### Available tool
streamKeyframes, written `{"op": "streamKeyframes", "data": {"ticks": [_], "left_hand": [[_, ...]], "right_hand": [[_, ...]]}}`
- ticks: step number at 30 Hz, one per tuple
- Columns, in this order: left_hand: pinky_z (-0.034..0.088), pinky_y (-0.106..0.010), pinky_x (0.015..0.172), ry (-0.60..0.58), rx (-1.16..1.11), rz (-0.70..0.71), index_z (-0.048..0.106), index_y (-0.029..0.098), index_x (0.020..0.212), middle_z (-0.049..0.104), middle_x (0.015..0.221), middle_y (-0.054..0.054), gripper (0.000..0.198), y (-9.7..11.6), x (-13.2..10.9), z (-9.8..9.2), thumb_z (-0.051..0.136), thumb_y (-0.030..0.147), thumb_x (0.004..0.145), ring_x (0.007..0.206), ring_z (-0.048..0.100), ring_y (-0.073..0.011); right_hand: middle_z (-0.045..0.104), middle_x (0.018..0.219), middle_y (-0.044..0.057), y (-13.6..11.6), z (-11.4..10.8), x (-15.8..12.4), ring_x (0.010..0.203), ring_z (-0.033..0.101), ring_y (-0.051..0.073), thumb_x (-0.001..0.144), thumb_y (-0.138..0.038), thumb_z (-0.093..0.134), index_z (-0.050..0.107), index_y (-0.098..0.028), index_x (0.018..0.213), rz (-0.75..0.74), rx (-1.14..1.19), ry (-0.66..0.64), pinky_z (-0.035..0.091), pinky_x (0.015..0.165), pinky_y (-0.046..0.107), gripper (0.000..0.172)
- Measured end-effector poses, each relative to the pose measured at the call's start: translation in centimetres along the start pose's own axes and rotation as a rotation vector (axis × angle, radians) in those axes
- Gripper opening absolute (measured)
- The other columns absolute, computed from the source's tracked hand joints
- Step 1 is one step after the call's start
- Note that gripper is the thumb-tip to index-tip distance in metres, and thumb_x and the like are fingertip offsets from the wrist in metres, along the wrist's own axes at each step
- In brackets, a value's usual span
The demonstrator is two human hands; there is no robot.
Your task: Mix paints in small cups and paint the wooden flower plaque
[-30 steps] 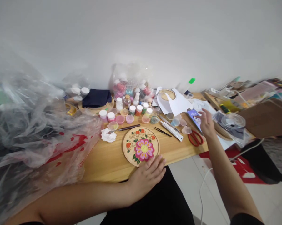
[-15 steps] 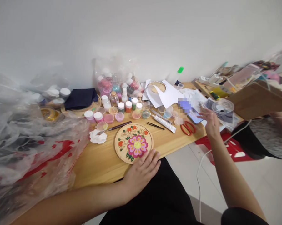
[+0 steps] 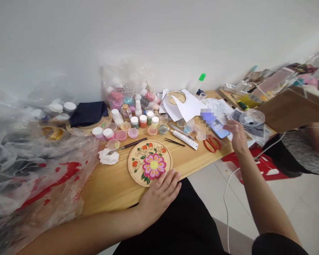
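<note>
Wood, pale and varnished: surface [image 3: 114,184] set against a plain white wall [image 3: 159,35], with pale floor tiles [image 3: 302,212] beyond its right end.

- Painted round plaque [image 3: 150,163] flat at the middle of the near edge, pink flower at centre, orange blossoms and green leaves around it.
- Left grip [image 3: 159,196] open and flat, palm down, holding nothing, fingertips touching the near rim of the plaque.
- Right grip [image 3: 237,134] open, fingers loosely spread, holding nothing, at the right end of the surface just beside a phone [image 3: 220,128] with a lit screen; contact with the phone not discernible.
- Red-handled scissors [image 3: 212,143] between the phone and the near edge.
- Brush [image 3: 127,145] and crumpled tissue [image 3: 108,157] just behind and to the left of the plaque.
- Rows of small paint jars [image 3: 134,122] further back, a clear bag of bottles [image 3: 130,92] at the far edge.
- Dark blue cloth [image 3: 87,109] at the far left corner.
- White paper cut-outs [image 3: 188,106] toward the far right.
- Crumpled clear plastic sheet [image 3: 29,166] with red print covering the left end.
- Cardboard box [image 3: 289,109] past the right end.
- White cable [image 3: 226,187] hanging from the right end toward the floor, near a red object [image 3: 265,166] lying there.
</note>
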State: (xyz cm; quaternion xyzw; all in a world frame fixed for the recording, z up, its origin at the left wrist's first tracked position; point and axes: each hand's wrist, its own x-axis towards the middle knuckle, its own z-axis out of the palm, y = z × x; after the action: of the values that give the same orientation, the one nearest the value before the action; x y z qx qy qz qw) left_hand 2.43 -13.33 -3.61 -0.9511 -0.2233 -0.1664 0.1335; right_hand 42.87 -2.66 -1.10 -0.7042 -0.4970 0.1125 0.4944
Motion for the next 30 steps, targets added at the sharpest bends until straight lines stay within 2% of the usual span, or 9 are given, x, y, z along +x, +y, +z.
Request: {"op": "streamKeyframes", "data": {"ticks": [6, 12, 16, 20, 26, 30], "left_hand": [[0.011, -0.048, 0.121, -0.004, -0.003, -0.004, 0.06, 0.02, 0.132, 0.054, 0.147, -0.01, 0.04, 0.0, 0.0, 0.0, 0.049, 0.022, 0.093, 0.135, 0.049, -0.0248], [0.011, -0.049, 0.121, 0.013, -0.012, -0.001, 0.061, 0.019, 0.13, 0.056, 0.144, -0.01, 0.04, 0.0, 0.0, 0.1, 0.049, 0.02, 0.093, 0.134, 0.051, -0.0252], [0.006, -0.05, 0.122, 0.012, -0.023, -0.001, 0.062, 0.02, 0.13, 0.057, 0.144, -0.009, 0.04, 0.0, 0.0, 0.1, 0.048, 0.018, 0.092, 0.133, 0.052, -0.0252], [0.004, -0.051, 0.123, 0.003, -0.035, 0.011, 0.062, 0.018, 0.13, 0.057, 0.144, -0.009, 0.041, 0.0, -0.1, 0.2, 0.048, 0.018, 0.092, 0.133, 0.052, -0.0265], [0.002, -0.051, 0.124, 0.012, -0.045, 0.006, 0.062, 0.018, 0.129, 0.059, 0.142, -0.009, 0.04, 0.0, 0.0, 0.1, 0.045, 0.017, 0.093, 0.132, 0.053, -0.0253], [0.003, -0.05, 0.123, 0.013, -0.052, 0.001, 0.063, 0.018, 0.128, 0.059, 0.142, -0.009, 0.039, 0.0, 0.0, 0.0, 0.044, 0.017, 0.094, 0.132, 0.054, -0.025]], "right_hand": [[0.066, 0.092, 0.015, -0.1, -0.5, -0.9, 0.082, 0.07, 0.024, 0.089, -0.07, 0.039, 0.048, -0.019, 0.113, -0.007, 0.022, 0.004, 0.052, 0.085, 0.045, 0.057], [0.066, 0.087, 0.013, -0.5, 1.3, 2.2, 0.078, 0.07, 0.022, 0.091, -0.068, 0.037, 0.045, -0.019, 0.113, -0.018, 0.047, -0.006, 0.051, 0.09, 0.045, 0.055], [0.065, 0.085, 0.008, -0.4, 2.4, 3.5, 0.079, 0.071, 0.024, 0.085, -0.076, 0.039, 0.047, -0.019, 0.112, -0.022, 0.037, -0.033, 0.05, 0.094, 0.05, 0.063], [0.065, 0.084, 0.006, -0.4, 2.5, 3.3, 0.077, 0.071, 0.024, 0.078, -0.084, 0.038, 0.049, -0.021, 0.113, -0.038, 0.018, -0.049, 0.05, 0.095, 0.053, 0.073], [0.066, 0.083, 0.009, -0.7, 2.4, 3.1, 0.079, 0.07, 0.027, 0.076, -0.085, 0.039, 0.05, -0.018, 0.111, -0.031, 0.003, -0.022, 0.048, 0.094, 0.053, 0.077], [0.066, 0.083, 0.01, -1.7, 2.5, 3.0, 0.081, 0.069, 0.027, 0.076, -0.084, 0.041, 0.049, -0.019, 0.107, -0.04, 0.033, 0.034, 0.049, 0.09, 0.05, 0.073]]}}
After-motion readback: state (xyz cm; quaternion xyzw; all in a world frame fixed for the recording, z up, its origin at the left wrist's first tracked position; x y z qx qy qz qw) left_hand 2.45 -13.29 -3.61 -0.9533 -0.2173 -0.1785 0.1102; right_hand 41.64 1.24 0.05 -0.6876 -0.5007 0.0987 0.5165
